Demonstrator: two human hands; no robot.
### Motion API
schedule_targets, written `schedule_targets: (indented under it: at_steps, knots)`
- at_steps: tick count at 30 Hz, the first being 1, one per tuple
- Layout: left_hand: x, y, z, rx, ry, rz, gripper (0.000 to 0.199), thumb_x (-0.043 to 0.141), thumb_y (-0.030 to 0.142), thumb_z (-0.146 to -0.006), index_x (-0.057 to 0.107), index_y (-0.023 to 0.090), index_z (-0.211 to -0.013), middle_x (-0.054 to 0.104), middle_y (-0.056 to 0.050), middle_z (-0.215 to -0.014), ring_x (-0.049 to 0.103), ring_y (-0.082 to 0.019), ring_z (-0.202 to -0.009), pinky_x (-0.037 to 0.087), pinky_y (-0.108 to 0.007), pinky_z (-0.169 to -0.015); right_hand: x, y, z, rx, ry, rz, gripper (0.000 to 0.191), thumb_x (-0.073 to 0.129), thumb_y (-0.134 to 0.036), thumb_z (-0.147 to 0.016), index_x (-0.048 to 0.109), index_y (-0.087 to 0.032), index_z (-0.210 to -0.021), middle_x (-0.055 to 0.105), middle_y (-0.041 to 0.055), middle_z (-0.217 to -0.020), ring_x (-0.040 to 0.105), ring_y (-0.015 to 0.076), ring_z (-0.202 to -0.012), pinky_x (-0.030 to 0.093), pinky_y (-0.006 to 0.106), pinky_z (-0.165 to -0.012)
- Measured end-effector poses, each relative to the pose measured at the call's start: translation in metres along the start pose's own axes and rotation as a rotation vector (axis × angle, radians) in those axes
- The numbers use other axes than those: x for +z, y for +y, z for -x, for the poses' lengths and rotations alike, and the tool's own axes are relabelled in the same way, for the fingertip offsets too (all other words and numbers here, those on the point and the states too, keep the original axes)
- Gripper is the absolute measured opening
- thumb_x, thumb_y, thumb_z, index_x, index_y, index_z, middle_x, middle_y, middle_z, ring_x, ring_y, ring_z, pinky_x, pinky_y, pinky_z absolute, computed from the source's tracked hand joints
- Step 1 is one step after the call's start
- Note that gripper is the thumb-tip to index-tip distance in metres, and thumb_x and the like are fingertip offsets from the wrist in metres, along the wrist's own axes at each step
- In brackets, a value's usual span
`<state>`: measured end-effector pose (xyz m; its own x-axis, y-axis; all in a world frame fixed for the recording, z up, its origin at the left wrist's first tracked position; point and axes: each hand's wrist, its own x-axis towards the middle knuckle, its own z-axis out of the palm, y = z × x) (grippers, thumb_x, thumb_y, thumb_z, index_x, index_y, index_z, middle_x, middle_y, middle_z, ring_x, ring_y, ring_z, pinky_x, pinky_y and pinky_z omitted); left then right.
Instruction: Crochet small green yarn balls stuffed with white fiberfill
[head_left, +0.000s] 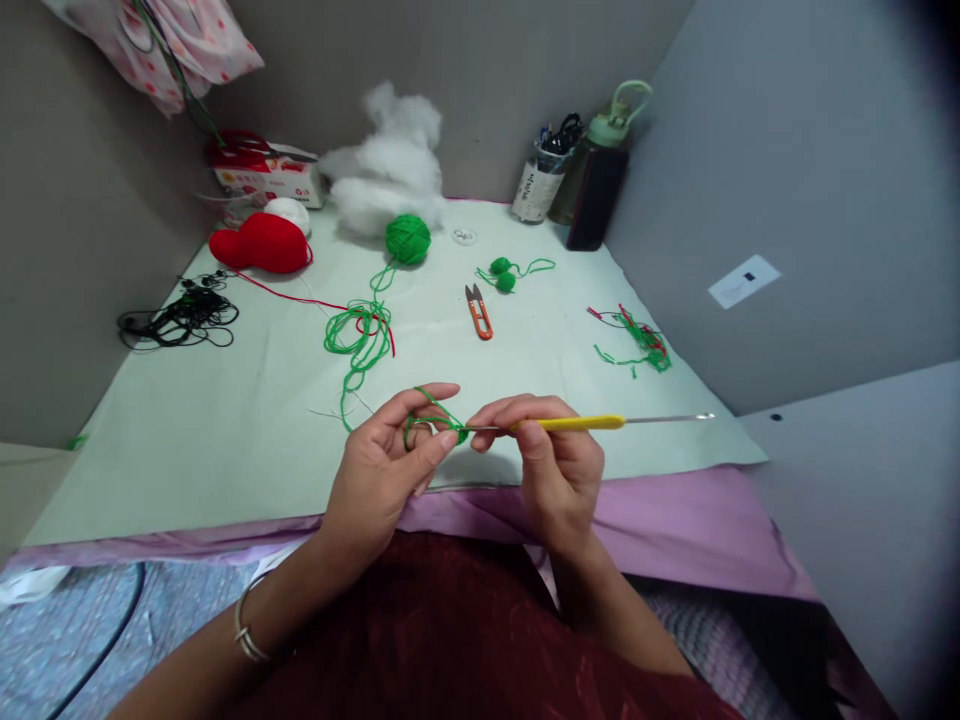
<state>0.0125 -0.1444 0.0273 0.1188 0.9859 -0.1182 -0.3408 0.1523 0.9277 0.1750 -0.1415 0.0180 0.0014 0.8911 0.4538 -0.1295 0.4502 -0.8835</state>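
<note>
My left hand (390, 450) pinches a small green crochet piece (462, 436) between thumb and fingers, with green yarn looped over the raised index finger. My right hand (551, 455) is closed round a crochet hook (585, 423) with a yellow handle. One metal end of the hook reaches the crochet piece; the other points right. From my left hand the yarn runs back to a loose tangle of green yarn (358, 335) and on to a green yarn ball (408, 239). Much of the crochet piece is hidden by my fingertips.
Orange thread snips (478, 312) lie mid-table, near two small green crocheted balls (504, 275). White stuffing (390, 165), red yarn (262, 243) and a box (274, 180) stand behind. Black cords (184, 315) lie left, yarn scraps (641, 340) right. A pen cup (536, 185) and bottle (609, 130) stand at the back right.
</note>
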Motion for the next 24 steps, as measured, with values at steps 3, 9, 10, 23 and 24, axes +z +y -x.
schedule_targets:
  at_steps: [3,9,10,23,24]
  knots:
    - [0.0007,0.0012,0.0015,0.022,0.042,-0.067,0.037,0.082,0.027,-0.084,0.074,0.026,-0.120,0.060,0.003,-0.080,0.037,-0.003,-0.051,0.029,-0.018,-0.044,-0.0023,-0.0025,0.0006,-0.029,-0.044,0.075,0.022,0.050,-0.021,-0.105,0.071,-0.025,-0.105,0.073,0.0030,-0.098,0.069,0.0143,-0.076,0.059,0.034,-0.072]
    - [0.0009,0.0038,0.0015,0.070,0.052,-0.140,0.035,0.082,0.027,-0.084,0.076,0.027,-0.119,0.057,0.004,-0.072,0.037,-0.004,-0.053,0.030,-0.019,-0.047,-0.0020,-0.0040,0.0021,-0.093,-0.042,0.071,0.022,0.051,-0.020,-0.104,0.072,-0.026,-0.107,0.074,0.0033,-0.097,0.070,0.0151,-0.078,0.059,0.035,-0.073]
    - [0.0006,0.0040,0.0010,0.071,0.039,-0.136,0.034,0.082,0.027,-0.085,0.076,0.028,-0.119,0.056,0.005,-0.070,0.037,-0.004,-0.052,0.030,-0.019,-0.048,-0.0016,-0.0036,0.0020,-0.079,-0.022,0.035,0.022,0.051,-0.021,-0.105,0.072,-0.026,-0.106,0.074,0.0031,-0.097,0.070,0.0147,-0.077,0.059,0.035,-0.072]
    - [-0.0022,0.0012,0.0006,0.074,0.007,-0.161,0.034,0.078,0.024,-0.087,0.074,0.025,-0.120,0.042,0.008,-0.059,0.035,-0.005,-0.052,0.028,-0.019,-0.048,-0.0002,-0.0001,0.0016,-0.043,-0.014,-0.021,0.022,0.050,-0.019,-0.105,0.072,-0.023,-0.106,0.074,0.0034,-0.099,0.071,0.0140,-0.077,0.059,0.034,-0.072]
    - [-0.0022,0.0018,0.0007,0.071,0.008,-0.161,0.034,0.078,0.024,-0.087,0.073,0.025,-0.121,0.043,0.008,-0.059,0.035,-0.005,-0.052,0.028,-0.019,-0.048,-0.0003,-0.0002,0.0015,-0.045,-0.017,-0.018,0.022,0.050,-0.019,-0.105,0.072,-0.023,-0.106,0.074,0.0035,-0.099,0.071,0.0140,-0.077,0.059,0.034,-0.072]
